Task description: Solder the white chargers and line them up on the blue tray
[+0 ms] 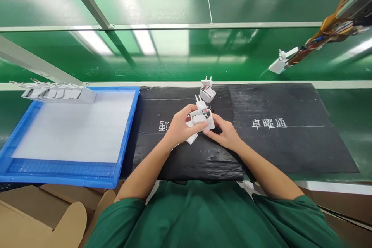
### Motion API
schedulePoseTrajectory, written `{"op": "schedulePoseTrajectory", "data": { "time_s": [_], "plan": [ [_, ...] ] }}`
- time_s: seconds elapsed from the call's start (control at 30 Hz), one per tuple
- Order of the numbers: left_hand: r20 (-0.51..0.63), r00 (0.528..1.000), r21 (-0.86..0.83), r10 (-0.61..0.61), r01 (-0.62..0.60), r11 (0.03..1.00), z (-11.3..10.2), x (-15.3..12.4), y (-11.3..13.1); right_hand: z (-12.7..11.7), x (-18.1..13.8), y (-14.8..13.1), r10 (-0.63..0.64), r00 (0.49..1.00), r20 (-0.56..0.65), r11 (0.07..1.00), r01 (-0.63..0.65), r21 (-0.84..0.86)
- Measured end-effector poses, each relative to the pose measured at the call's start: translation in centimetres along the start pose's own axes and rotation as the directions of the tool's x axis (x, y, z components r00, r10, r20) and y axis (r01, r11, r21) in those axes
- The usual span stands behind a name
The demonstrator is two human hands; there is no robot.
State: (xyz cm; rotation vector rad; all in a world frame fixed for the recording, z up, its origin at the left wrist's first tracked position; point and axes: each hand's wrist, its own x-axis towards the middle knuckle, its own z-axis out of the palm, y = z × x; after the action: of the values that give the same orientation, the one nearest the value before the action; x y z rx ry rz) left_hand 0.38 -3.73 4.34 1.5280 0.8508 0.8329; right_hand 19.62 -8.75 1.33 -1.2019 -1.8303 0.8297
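Observation:
My left hand (pixel 180 126) and my right hand (pixel 223 131) both grip a white plug adapter (pixel 202 117) with an open shell, over a black mat (pixel 290 143). Its two pins point up and away, and wiring shows inside. A white cover piece (pixel 192 138) sticks out below my left hand. A second open white adapter (pixel 207 92) stands just beyond on the mat, untouched.
A blue tray (pixel 128 131) with a white liner lies at the left, with a row of white adapters (pixel 58 93) along its far edge. A green conveyor belt (pixel 174 54) runs behind. A fixture with wires (pixel 319 42) hangs at upper right. Cardboard (pixel 43 217) sits lower left.

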Motion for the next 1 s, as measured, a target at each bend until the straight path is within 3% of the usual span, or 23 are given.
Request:
{"op": "schedulePoseTrajectory", "data": {
  "time_s": [0.07,0.17,0.3,0.47,0.67,0.83,1.0],
  "plan": [
    [-0.031,0.999,0.005,0.008,-0.008,1.0,0.37,0.16,-0.48,-0.19,-0.09,-0.07,0.045,0.999,0.007,0.999,-0.046,0.021],
    [0.029,0.999,-0.046,-0.024,0.025,0.999,0.25,0.47,-0.75,-0.54,-0.13,-0.35,0.053,0.998,0.021,0.997,-0.054,0.055],
    [0.08,0.994,-0.152,-0.081,0.092,0.984,-0.17,0.84,-0.48,-0.52,-0.2,-0.53,0.004,0.999,0.042,1.0,-0.004,0.008],
    [0.069,0.996,-0.195,-0.061,0.073,0.978,0.07,0.92,-0.49,-0.1,-0.36,-0.3,-0.074,0.996,0.056,0.995,0.078,-0.069],
    [-0.008,0.997,0.049,0.075,-0.075,0.996,0.18,0.47,-0.76,-0.04,-0.46,-0.26,-0.069,0.996,0.053,0.99,0.075,-0.119],
    [0.128,0.966,0.182,0.226,-0.247,0.952,-0.4,0.22,-0.16,-0.46,-0.31,-0.39,-0.056,0.998,-0.043,0.989,0.049,-0.142],
    [0.12,0.959,0.237,0.257,-0.28,0.93,-0.11,0.32,-0.3,-0.87,-0.32,-0.61,-0.08,0.994,-0.074,0.975,0.062,-0.214]
  ]
}}
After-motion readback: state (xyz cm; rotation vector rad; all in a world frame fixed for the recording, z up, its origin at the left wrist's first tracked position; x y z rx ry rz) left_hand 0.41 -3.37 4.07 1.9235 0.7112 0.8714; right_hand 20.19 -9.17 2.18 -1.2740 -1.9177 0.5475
